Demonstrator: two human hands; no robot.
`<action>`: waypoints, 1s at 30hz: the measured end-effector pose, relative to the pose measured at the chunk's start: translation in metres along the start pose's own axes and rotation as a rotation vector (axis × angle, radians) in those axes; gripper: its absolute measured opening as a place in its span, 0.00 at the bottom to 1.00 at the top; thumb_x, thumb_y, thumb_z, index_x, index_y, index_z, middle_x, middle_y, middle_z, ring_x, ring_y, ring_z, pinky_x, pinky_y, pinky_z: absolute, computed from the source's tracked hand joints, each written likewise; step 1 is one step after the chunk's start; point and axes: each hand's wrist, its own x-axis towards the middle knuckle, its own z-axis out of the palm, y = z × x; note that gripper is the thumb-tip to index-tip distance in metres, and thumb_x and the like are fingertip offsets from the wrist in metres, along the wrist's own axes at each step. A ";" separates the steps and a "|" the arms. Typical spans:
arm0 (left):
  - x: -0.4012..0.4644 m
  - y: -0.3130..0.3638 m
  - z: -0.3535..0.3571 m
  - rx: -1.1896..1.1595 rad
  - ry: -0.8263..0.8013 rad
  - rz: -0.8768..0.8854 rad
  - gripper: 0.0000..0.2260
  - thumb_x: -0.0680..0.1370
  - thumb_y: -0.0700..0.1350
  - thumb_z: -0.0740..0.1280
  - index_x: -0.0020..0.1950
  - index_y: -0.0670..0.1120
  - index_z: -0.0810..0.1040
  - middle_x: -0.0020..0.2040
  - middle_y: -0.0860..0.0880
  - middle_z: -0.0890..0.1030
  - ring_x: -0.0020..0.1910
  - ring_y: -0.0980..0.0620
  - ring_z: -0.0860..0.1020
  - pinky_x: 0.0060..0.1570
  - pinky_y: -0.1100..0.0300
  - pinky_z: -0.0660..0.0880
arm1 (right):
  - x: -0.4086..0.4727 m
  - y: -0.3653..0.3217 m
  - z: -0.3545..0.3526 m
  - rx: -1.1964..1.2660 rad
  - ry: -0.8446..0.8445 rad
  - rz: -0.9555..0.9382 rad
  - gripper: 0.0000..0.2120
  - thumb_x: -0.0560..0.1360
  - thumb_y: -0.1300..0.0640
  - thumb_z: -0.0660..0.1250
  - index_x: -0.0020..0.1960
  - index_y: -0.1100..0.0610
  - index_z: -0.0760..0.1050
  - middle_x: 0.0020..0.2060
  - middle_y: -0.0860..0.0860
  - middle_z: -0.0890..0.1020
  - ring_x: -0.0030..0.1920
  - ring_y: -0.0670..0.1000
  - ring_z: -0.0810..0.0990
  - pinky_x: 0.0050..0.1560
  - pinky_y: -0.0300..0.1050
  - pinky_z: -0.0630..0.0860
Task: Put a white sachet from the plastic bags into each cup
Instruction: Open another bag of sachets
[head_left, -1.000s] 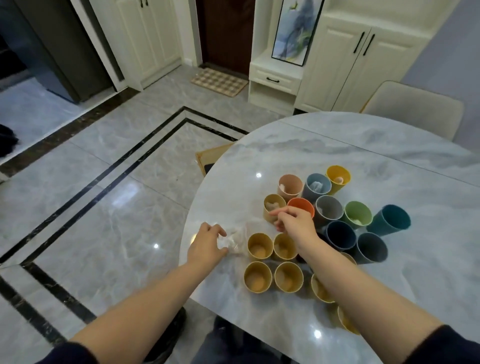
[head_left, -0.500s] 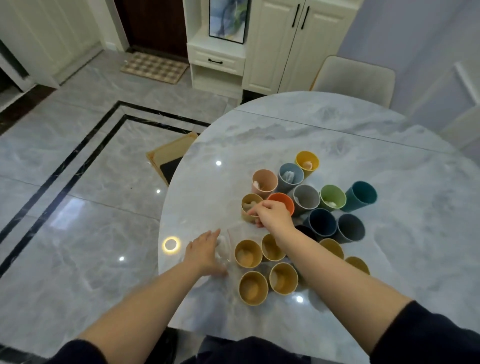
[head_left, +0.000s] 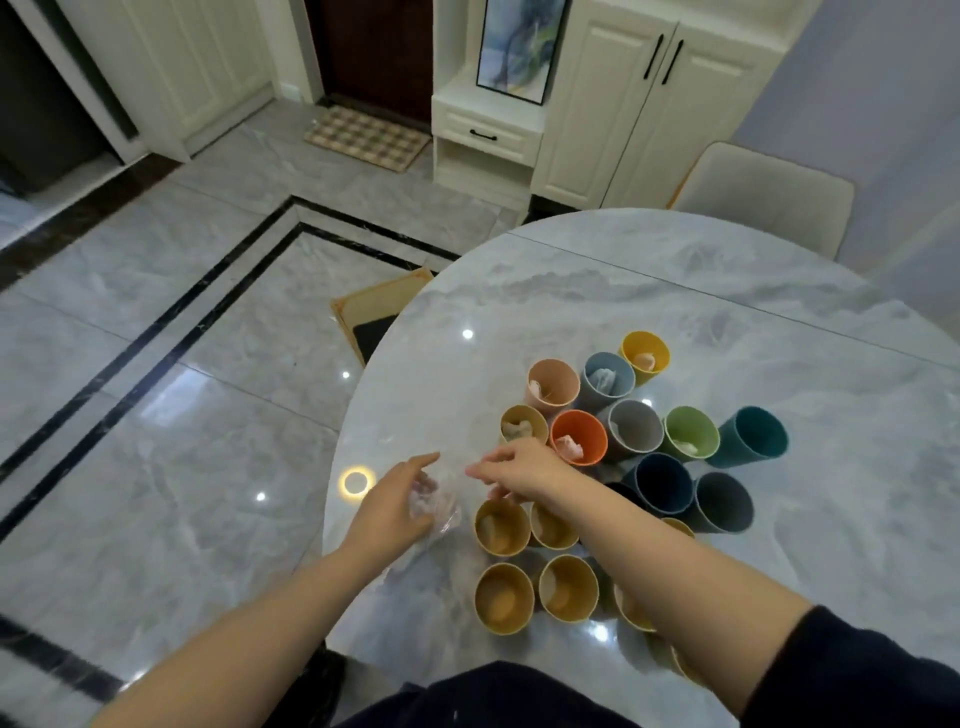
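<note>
Gripping a clear plastic bag (head_left: 434, 506) of white sachets, the left hand (head_left: 395, 506) curls around it at the table (head_left: 675, 291) edge. Just right of it, the right hand (head_left: 524, 467) reaches toward the bag, fingers loosely apart and empty. Beyond that hand stands the orange cup (head_left: 578, 436), a sachet inside.

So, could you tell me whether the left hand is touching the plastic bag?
Touching. The head view shows the left hand curled around the crumpled plastic bag, fingers against its film, beside the tan cups.
</note>
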 end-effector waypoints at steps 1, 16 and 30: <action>-0.001 0.001 -0.001 -0.016 0.021 0.002 0.33 0.72 0.38 0.75 0.74 0.52 0.70 0.57 0.52 0.78 0.55 0.55 0.78 0.59 0.61 0.78 | 0.001 -0.001 0.002 -0.054 -0.017 -0.006 0.20 0.75 0.45 0.71 0.61 0.57 0.79 0.50 0.55 0.85 0.48 0.53 0.85 0.51 0.45 0.83; -0.036 -0.001 -0.020 -0.234 0.175 0.055 0.39 0.66 0.44 0.79 0.74 0.57 0.68 0.65 0.55 0.75 0.64 0.55 0.77 0.66 0.57 0.75 | 0.017 -0.015 0.051 -0.051 0.076 -0.174 0.04 0.75 0.57 0.72 0.42 0.52 0.78 0.36 0.49 0.82 0.43 0.51 0.83 0.50 0.48 0.81; -0.045 0.027 -0.034 -0.343 0.321 -0.351 0.07 0.79 0.49 0.70 0.47 0.46 0.79 0.40 0.51 0.83 0.39 0.50 0.83 0.41 0.58 0.78 | 0.014 -0.024 0.072 0.049 -0.032 -0.194 0.01 0.79 0.58 0.67 0.48 0.55 0.77 0.42 0.51 0.82 0.43 0.50 0.82 0.48 0.46 0.80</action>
